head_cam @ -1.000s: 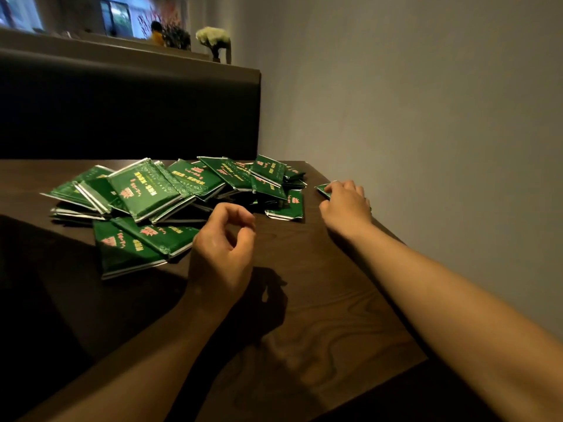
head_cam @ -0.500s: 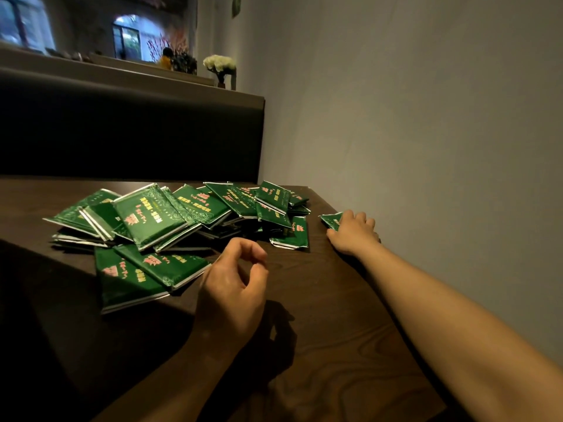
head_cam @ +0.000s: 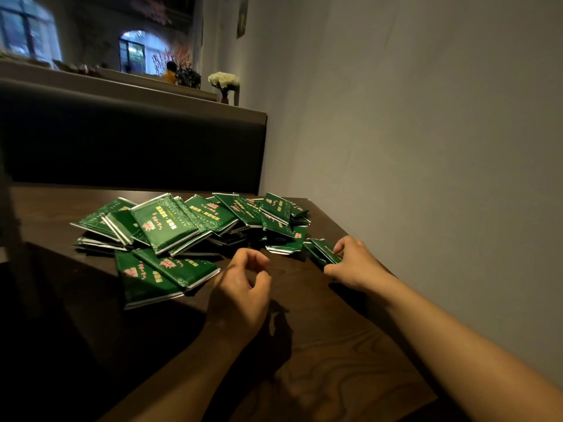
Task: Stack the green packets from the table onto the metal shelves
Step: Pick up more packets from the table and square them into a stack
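Observation:
Several green packets with pink and yellow print lie in a loose pile (head_cam: 170,226) across the far half of the dark wooden table (head_cam: 320,354). Two more overlap at the pile's near edge (head_cam: 164,272). My right hand (head_cam: 356,263) is at the table's right edge by the wall, fingers and thumb closed on one green packet (head_cam: 324,251), which is tilted up off the table. My left hand (head_cam: 240,293) hovers over the table just in front of the pile, fingers curled loosely and empty. No metal shelves are in view.
A grey wall (head_cam: 426,147) runs close along the table's right edge. A dark padded bench back (head_cam: 137,147) rises behind the table, with a ledge carrying white flowers (head_cam: 224,80). The table's left near part is in deep shadow.
My right hand, earlier flat on the packet by the wall, has closed on it and tipped it up. The left hand stays curled near the pile. The view has tilted upward.

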Demonstrator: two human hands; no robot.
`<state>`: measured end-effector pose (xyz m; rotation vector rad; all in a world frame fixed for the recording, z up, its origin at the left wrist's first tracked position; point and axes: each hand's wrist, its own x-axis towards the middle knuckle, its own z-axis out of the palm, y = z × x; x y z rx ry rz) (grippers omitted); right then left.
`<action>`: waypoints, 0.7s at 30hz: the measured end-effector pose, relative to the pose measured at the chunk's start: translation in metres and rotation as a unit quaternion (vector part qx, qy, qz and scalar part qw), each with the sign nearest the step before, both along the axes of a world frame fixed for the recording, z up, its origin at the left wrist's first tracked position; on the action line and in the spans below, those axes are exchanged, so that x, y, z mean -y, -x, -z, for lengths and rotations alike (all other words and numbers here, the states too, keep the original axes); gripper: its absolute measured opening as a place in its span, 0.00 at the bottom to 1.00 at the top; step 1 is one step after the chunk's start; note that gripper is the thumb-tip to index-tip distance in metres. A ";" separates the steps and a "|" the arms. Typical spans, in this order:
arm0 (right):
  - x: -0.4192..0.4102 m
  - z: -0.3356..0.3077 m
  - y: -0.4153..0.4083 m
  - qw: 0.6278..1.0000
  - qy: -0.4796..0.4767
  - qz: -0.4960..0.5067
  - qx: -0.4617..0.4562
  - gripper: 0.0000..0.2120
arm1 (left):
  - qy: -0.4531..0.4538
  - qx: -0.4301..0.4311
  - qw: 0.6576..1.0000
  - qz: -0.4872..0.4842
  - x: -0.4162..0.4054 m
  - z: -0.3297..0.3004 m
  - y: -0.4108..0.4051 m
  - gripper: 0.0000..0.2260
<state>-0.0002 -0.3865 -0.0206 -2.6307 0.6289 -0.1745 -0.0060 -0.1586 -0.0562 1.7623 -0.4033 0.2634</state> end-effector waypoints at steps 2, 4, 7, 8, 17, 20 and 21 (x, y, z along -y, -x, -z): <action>-0.017 -0.013 0.016 0.988 -0.146 -0.030 0.041 0.14 | -0.004 -0.021 1.000 -0.008 -0.003 0.001 -0.002 0.06; -0.036 -0.028 0.033 0.943 -0.322 -0.048 0.067 0.10 | -0.012 -0.046 0.999 -0.001 0.001 0.002 -0.004 0.05; -0.070 -0.040 0.043 0.870 -0.476 -0.114 0.058 0.17 | 0.023 -0.095 0.995 0.010 0.002 0.002 -0.008 0.06; -0.081 -0.042 0.044 0.841 -0.521 -0.138 0.051 0.23 | 0.056 -0.121 0.991 0.019 0.002 0.000 -0.008 0.06; -0.138 -0.036 -0.005 0.792 -0.586 -0.171 0.007 0.14 | 0.276 -0.215 0.931 -0.106 -0.023 -0.029 -0.020 0.15; -0.148 -0.036 -0.019 0.839 -0.511 -0.161 0.090 0.06 | 0.295 -0.203 0.917 -0.177 -0.030 -0.031 -0.027 0.14; -0.148 -0.035 -0.024 0.864 -0.460 -0.160 0.125 0.06 | 0.297 -0.191 0.915 -0.195 -0.032 -0.032 -0.028 0.14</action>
